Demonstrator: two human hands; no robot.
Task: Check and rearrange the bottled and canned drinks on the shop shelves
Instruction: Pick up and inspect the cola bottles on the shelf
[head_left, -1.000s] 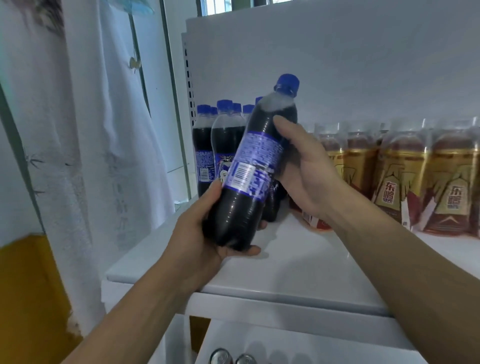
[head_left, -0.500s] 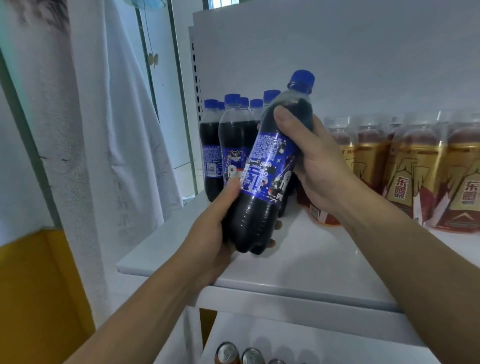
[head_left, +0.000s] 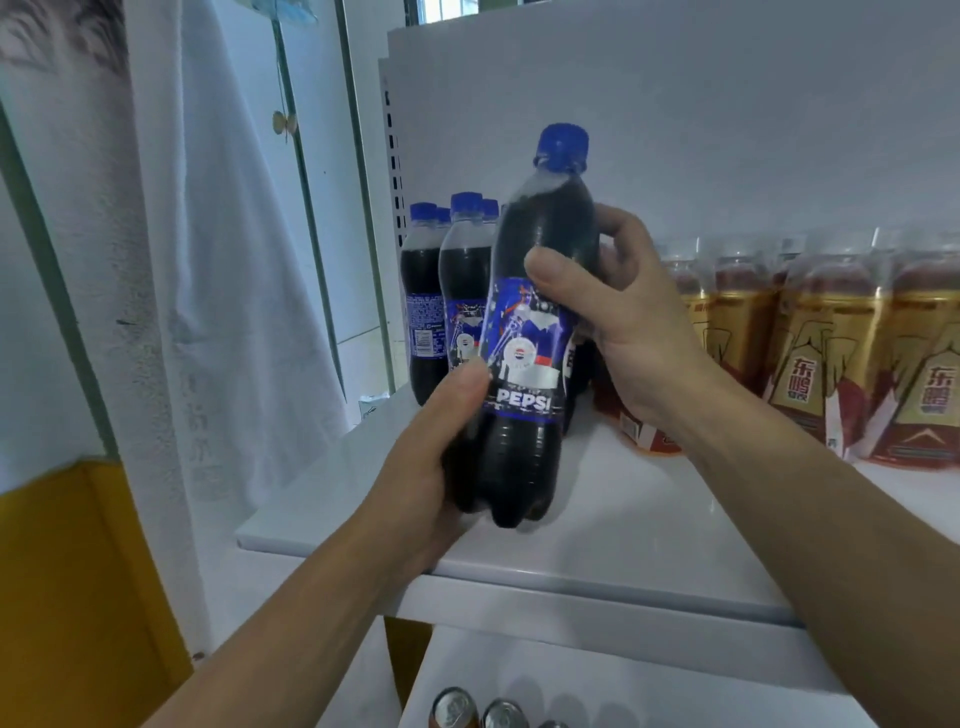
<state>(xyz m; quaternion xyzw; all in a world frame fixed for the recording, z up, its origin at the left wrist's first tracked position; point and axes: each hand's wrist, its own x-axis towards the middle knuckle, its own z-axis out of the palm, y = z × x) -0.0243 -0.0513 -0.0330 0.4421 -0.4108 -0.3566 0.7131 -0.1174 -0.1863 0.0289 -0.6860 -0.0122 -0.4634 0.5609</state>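
Both our hands grasp one Pepsi bottle, held almost upright over the front of the white shelf, label facing us. Our left hand wraps its lower body, thumb on the label; our right hand curls round its shoulder below the blue cap. Whether its base touches the shelf we cannot tell. At the shelf's back left stand more cola bottles; along its back right, gold-labelled bottles. Below the shelf, can tops show.
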